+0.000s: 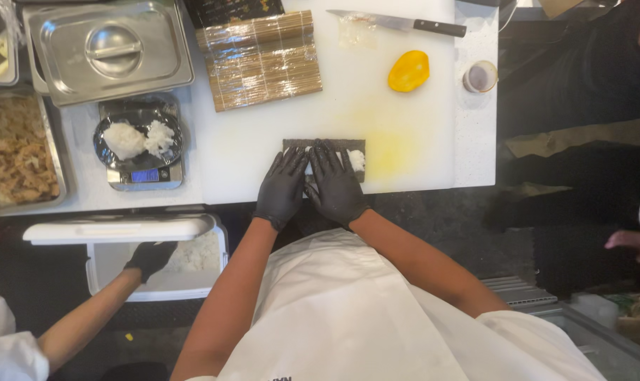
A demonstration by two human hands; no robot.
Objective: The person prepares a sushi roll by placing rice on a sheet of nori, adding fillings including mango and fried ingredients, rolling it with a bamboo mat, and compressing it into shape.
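I see my left hand and right hand pressing flat, fingers released, on the rice-covered seaweed sheet mid-table. A co-worker's hand reaches into the rice cooler; a tray holds shredded filling.

Both black-gloved hands, the left hand and right hand, press flat side by side on white rice spread over a dark seaweed sheet on the white cutting board, with a bamboo rolling mat beyond.
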